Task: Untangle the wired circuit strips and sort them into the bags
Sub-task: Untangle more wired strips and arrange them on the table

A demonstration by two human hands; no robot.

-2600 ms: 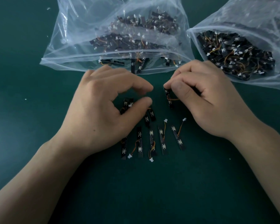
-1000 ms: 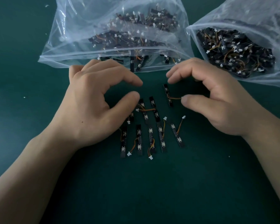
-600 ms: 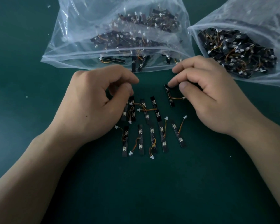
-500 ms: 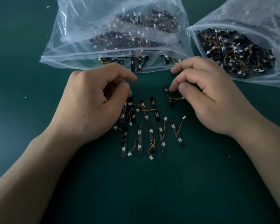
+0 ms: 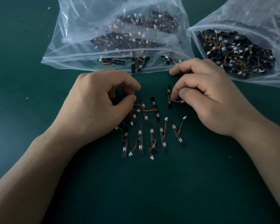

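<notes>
So, both hands are down in the middle of the frame over the dark green counter (image 5: 152, 191). The right hand (image 5: 212, 101) has its grip pressed together, thumb and forefinger pinching the lone circuit strip (image 5: 169, 90) by its orange wire (image 5: 174, 101), right next to the white connector (image 5: 182, 101). The left hand (image 5: 94, 107) is curled, with the thumb tip down on the tangled strips (image 5: 145, 110) left of centre. Honestly can't tell if that grip is actually pinching one or just resting there, since the fingers hide it. Below those, a row of five strips (image 5: 152, 138) lies side by side, none overlapping. Two clear bags sit along the top: the wide bag (image 5: 74, 38) at upper centre, with a few strips lying at its mouth, and the second bag (image 5: 257, 16) at upper right, both pretty full.

What I'd worry about: the tangled ones have their orange leads crossed over each other. A hard yank would probably drag a neighbour along, or strain a wire where it joins the board. The heel of the left hand also sits right beside the neat row, so a careless sweep could knot those up again.
</notes>
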